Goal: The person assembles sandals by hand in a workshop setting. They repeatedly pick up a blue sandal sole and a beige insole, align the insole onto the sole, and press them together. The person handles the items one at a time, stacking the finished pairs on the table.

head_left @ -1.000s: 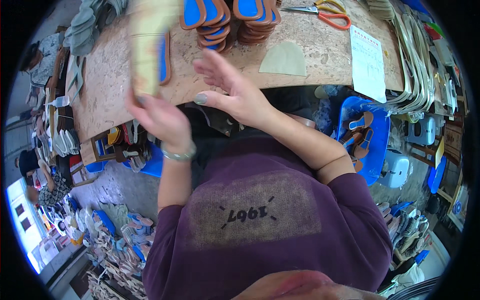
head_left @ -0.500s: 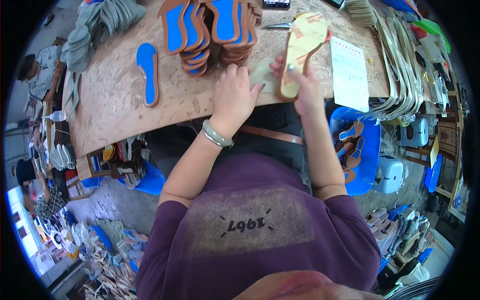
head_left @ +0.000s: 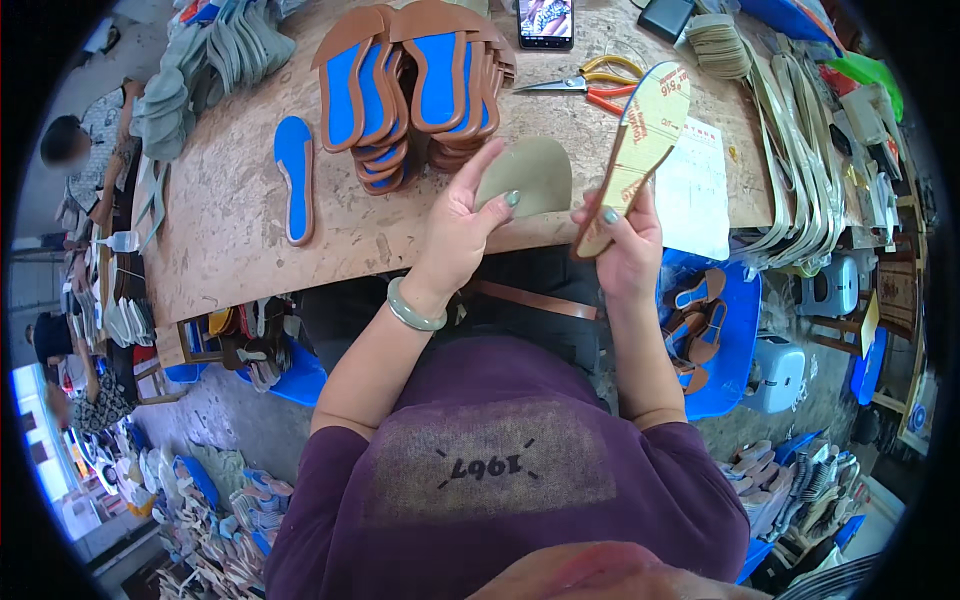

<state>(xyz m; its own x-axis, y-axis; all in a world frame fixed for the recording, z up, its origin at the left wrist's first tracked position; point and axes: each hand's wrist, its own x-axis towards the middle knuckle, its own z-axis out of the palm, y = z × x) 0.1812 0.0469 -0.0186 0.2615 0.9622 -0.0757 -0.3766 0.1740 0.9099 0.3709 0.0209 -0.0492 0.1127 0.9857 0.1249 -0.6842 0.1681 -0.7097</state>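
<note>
My left hand (head_left: 452, 238) pinches a thin rounded grey-green piece (head_left: 532, 178) between thumb and fingers, over the front part of the workbench. In my right hand (head_left: 632, 250) an insole (head_left: 650, 125) stands tilted up, its pale yellow face with red print showing and its lower end between thumb and fingers. The two held pieces are apart. Beyond my left hand lie stacked brown-edged insoles with blue faces (head_left: 437, 88), in two piles. One more such insole (head_left: 294, 180) lies by itself to their left.
Scissors (head_left: 570, 86) and pliers with red handles (head_left: 608, 97) lie behind the held pieces, near a phone (head_left: 545, 22). A paper sheet (head_left: 700, 190) and hanging pale strips (head_left: 800, 150) are on the right. Below the bench's right side stands a blue bin (head_left: 735, 340) with brown shoe parts.
My left hand has left the stack's front edge and now holds the grey-green piece up. My right hand has drawn the insole nearer and to the right, turning it.
</note>
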